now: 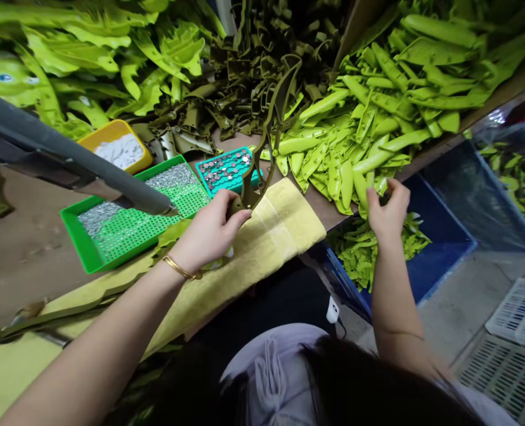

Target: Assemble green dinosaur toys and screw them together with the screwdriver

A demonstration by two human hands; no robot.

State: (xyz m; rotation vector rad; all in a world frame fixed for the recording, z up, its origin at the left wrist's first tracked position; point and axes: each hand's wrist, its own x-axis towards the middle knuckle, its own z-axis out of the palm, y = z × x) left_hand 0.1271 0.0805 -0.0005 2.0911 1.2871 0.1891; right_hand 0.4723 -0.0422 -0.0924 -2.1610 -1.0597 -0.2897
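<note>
The bench in front of me is crowded: a heap of olive plastic parts [253,77] at the back, a pile of lime-green plastic pods [333,148] beside it, a green perforated tray [82,236] of silver studs [168,177], a teal tray [211,186] of darker studs [224,168], and a yellow towel [284,219] along the edge. My left hand [209,234] is clamped on an olive plastic frame [262,171], fingers wrapped round its lower end just above the towel, with the long curved arm rising clear toward the heap. I'd judge it light and stiff, though a little springy along that thin arm, so the thicker lower part looks like the place to hold it. My right hand [389,210] is well apart, its fingers [393,192] curled at the front of the lime pile above a blue bin [440,236]; I can't tell whether they've closed on a piece. Those smooth pods look light and could slip from a loose pinch.
</note>
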